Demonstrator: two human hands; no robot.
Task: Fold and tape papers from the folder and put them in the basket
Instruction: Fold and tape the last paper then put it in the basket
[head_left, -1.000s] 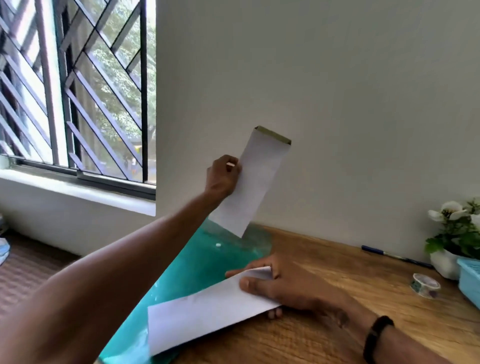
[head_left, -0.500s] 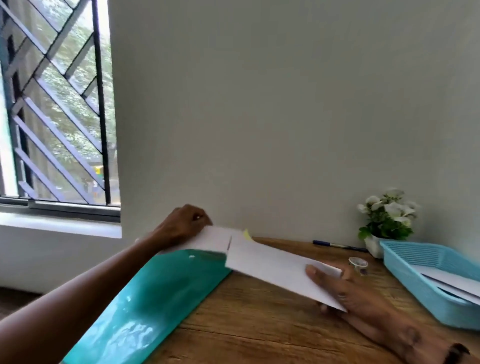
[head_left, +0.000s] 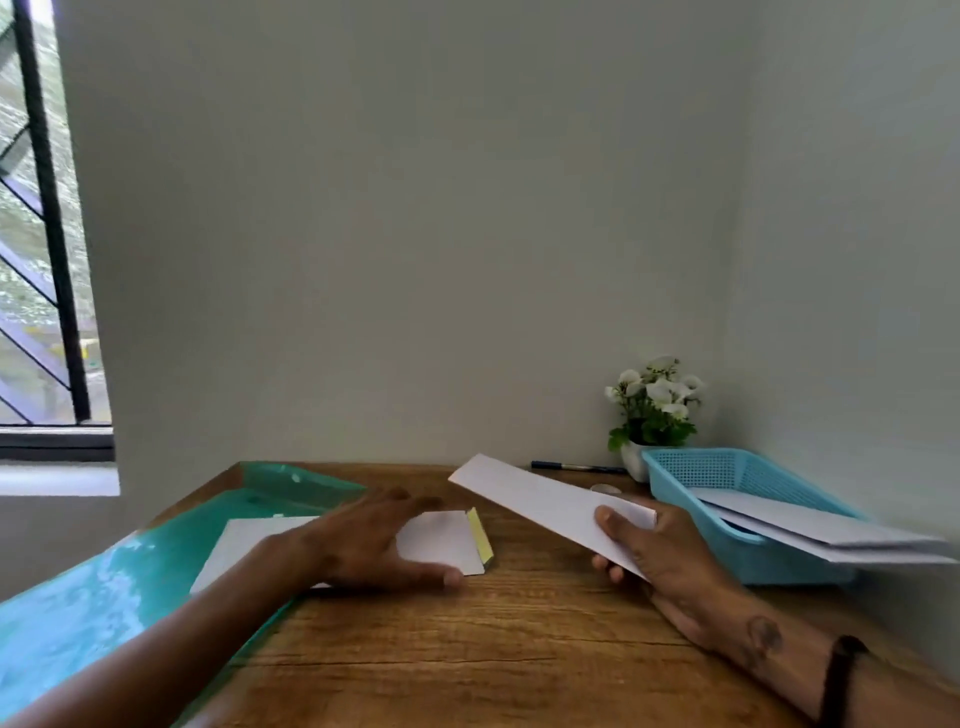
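- Head view: right hand (head_left: 657, 545) grips a folded paper (head_left: 545, 501), thumb on top, fingers curled under its near end; the far end sticks up and left, off the table (head_left: 519, 649).
- Left hand (head_left: 363, 540) lies flat, fingers spread and straight, pressing a second folded sheet (head_left: 441, 540) to the table; nothing gripped.
- That sheet lies half on the green folder (head_left: 130, 582), half on bare wood; a yellow strip (head_left: 479, 535) shows at its right edge, maybe tape, can't confirm.
- Step, as judged: delivery of the held paper to the basket (head_left: 727, 478); folding on it looks done, taping can't be verified.
- Next move likely calls for swinging the right hand rightward over the basket's near rim, levelling the paper, then letting go.
- Risk: the long paper could catch the rim or knock the sheets already overhanging.
- Right forearm comes in from the lower right, black wristband (head_left: 841, 675) on it; wrist turned palm-up-ish under the paper.
- Left forearm crosses over the folder from the lower left.
- Basket at right holds papers (head_left: 831, 530) that stick out over its right end.
- Behind: pen (head_left: 576, 466), flower pot (head_left: 654, 410), a small roll (head_left: 602, 488) just beyond the held paper, likely tape.
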